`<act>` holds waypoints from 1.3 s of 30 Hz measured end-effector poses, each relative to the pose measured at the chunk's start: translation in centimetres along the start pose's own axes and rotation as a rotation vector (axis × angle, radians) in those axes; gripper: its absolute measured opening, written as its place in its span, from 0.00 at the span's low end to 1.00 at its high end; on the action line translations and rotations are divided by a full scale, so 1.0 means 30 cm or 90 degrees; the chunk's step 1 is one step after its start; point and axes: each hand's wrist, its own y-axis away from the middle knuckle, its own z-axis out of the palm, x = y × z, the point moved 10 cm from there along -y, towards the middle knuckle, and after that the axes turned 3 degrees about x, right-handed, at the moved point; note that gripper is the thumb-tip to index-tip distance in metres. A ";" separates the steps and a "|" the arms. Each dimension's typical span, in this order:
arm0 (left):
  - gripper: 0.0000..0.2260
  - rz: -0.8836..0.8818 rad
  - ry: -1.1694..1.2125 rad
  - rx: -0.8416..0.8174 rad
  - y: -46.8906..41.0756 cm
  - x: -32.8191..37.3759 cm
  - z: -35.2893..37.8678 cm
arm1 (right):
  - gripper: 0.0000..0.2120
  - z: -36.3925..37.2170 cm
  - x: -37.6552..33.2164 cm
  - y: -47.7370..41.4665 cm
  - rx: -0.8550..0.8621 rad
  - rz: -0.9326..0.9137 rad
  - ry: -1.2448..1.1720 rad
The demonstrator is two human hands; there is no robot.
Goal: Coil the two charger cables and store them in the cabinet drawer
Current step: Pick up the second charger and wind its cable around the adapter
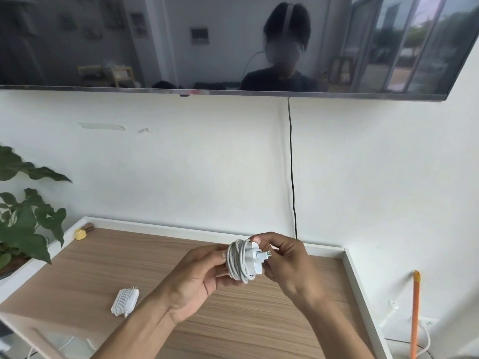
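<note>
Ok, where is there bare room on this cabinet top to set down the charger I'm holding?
The cabinet top is bare between the yellow object and the left hand, and from the right hand to the side rim. The front left holds the other coiled charger; plant leaves crowd the left edge.

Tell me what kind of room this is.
Probably a home living room: a wall-mounted TV, a wood-topped cabinet under it and a houseplant at the left. The left hand and right hand grip a coiled charger cable above it.
</note>
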 end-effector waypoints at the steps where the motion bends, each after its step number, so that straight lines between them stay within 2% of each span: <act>1: 0.28 0.003 0.018 0.020 -0.002 -0.007 -0.005 | 0.12 -0.001 0.017 0.008 0.020 0.007 -0.015; 6: 0.25 0.032 0.103 0.099 -0.003 -0.027 -0.013 | 0.10 -0.008 0.082 0.047 0.115 0.009 -0.064; 9: 0.20 0.054 0.126 0.132 0.007 -0.065 -0.003 | 0.10 -0.019 0.083 0.066 0.155 0.000 -0.018; 11: 0.23 0.076 0.127 0.144 0.018 -0.079 -0.005 | 0.12 -0.023 0.082 0.072 0.150 0.012 0.010; 15: 0.26 0.113 0.007 0.056 0.036 -0.058 0.034 | 0.16 -0.035 0.076 0.081 0.112 0.050 0.070; 19: 0.28 0.108 -0.098 -0.026 0.042 -0.061 0.060 | 0.13 -0.050 0.048 0.088 0.088 0.045 0.146; 26: 0.30 0.171 -0.187 -0.050 0.054 -0.016 0.075 | 0.14 -0.032 -0.005 0.089 0.003 0.033 0.236; 31: 0.23 0.211 -0.249 -0.076 0.074 0.040 0.095 | 0.10 -0.045 -0.028 0.095 0.025 0.039 0.218; 34: 0.22 0.262 -0.240 -0.051 0.089 0.064 0.097 | 0.09 -0.053 -0.048 0.105 0.067 0.029 0.192; 39: 0.30 0.285 -0.021 0.060 0.089 0.074 0.059 | 0.06 -0.044 -0.093 0.139 0.151 -0.029 -0.028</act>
